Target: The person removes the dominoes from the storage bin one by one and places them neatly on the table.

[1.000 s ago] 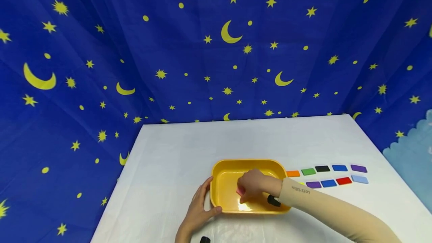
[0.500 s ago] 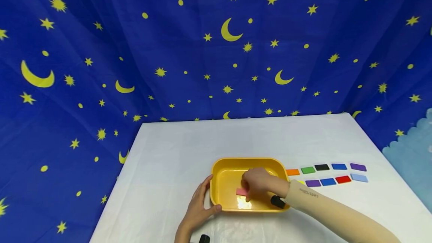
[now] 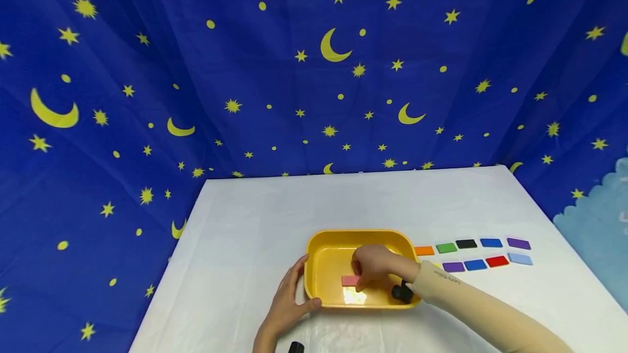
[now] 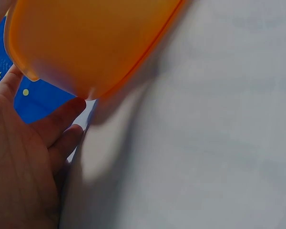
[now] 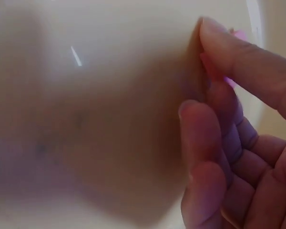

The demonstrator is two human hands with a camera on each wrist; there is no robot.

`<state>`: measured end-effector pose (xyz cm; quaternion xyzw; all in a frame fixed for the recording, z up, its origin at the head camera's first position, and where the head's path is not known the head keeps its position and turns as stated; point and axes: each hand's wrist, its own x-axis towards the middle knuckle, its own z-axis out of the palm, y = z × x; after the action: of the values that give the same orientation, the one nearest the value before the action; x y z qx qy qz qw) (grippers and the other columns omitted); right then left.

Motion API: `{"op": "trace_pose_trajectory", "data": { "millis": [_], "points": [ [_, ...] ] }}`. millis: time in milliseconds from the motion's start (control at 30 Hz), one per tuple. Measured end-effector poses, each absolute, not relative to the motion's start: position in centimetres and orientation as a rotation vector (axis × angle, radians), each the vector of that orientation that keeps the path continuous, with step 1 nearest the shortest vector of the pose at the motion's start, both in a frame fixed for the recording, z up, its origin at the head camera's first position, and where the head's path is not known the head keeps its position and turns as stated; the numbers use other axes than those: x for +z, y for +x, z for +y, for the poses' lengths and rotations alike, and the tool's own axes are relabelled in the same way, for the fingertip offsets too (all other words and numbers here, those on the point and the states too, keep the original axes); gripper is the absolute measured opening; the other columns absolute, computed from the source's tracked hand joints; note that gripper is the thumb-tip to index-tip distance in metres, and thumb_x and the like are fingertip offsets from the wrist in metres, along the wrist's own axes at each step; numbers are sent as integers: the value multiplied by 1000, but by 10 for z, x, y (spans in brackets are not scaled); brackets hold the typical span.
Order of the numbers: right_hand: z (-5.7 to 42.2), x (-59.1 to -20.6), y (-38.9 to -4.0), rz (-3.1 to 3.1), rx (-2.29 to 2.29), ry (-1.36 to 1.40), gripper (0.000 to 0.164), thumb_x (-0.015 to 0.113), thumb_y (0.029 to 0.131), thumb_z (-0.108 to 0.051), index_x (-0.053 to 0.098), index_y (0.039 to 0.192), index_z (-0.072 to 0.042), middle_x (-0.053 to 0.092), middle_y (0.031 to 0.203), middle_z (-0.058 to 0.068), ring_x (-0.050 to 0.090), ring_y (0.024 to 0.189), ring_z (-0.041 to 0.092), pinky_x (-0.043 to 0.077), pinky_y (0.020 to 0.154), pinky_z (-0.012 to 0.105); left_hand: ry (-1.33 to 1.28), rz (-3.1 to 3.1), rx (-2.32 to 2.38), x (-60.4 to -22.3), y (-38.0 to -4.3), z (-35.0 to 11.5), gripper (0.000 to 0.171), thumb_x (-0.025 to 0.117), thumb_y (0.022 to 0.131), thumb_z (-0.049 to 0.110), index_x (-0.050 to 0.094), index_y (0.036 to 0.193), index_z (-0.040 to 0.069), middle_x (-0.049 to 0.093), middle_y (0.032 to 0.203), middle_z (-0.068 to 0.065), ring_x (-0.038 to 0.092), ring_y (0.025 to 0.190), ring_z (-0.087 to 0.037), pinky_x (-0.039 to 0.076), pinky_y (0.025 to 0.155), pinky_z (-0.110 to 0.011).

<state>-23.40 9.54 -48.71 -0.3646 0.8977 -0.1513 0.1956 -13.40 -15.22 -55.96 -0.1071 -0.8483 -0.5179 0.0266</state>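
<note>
A yellow tub point(image 3: 330, 237) stands on the white table in the head view. My left hand point(image 3: 288, 305) rests against its left end, with the thumb at the near corner and fairly straight fingers along the outer wall; the left wrist view shows fingertips point(image 4: 77, 106) touching the tub point(image 4: 100, 43). Inside the tub, my right hand point(image 3: 374, 263) pinches one end of a flat pink rectangular block point(image 3: 349, 281), which lies low near the tub's floor. In the right wrist view, pink shows between the thumb point(image 5: 229, 47) and bent fingers; much of the block is hidden there.
Right of the tub lie two rows of flat coloured blocks, among them a green point(image 3: 446, 248), a black point(image 3: 466, 244), a red point(image 3: 497, 261) and a light blue one point(image 3: 520, 259). A blue star-patterned curtain point(image 3: 289, 78) hangs behind the table.
My right hand has shifted slightly right inside the tub. The pink block, tilted and mostly covered before, now shows flatter and more fully. My left hand stays in place.
</note>
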Motion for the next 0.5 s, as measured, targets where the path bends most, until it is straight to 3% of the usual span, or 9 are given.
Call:
{"op": "trace_pose_trajectory", "data": {
  "millis": [500],
  "points": [
    [107,-489,-246,2356,-665,-925,25,85,71,-27,64,61,-16,50,53,-14,40,49,3,32,48,18,-353,-2608,-1595,-560,-134,-152,89,77,73,41,29,148,36,45,140,0,41,127,-22,31,102,-57]
  ]
}}
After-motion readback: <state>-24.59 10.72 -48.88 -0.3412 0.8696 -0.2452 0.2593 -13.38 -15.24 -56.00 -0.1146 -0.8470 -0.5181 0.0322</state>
